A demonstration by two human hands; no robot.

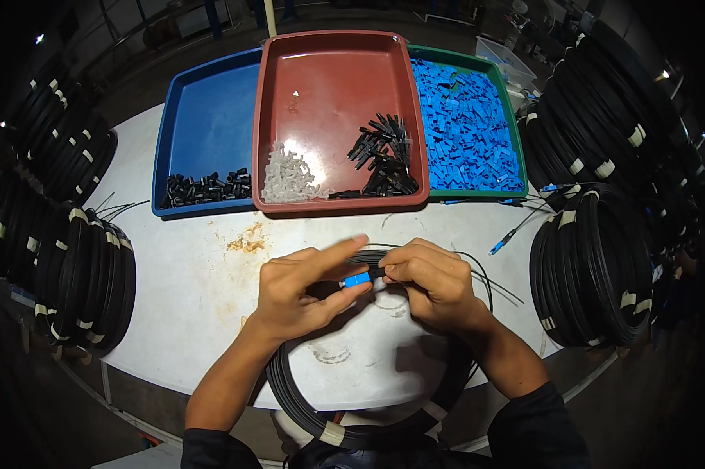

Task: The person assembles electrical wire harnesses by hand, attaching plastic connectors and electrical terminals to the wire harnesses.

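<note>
A small blue fibre-optic connector sits between the thumb and fingers of my left hand, whose index finger is lifted off it. A pale tip pokes out of the connector's left end. At its right end is a dark piece, pinched by the fingers of my right hand; it looks like the black cable's end, mostly hidden by those fingers. Below both hands a coil of black cable, tied with pale tape, hangs partly over the table's near edge and against my body.
Across the table stand a blue tray with black caps, a red tray with clear and black parts, and a green tray full of blue housings. Cable coils stack at left, more coils at right.
</note>
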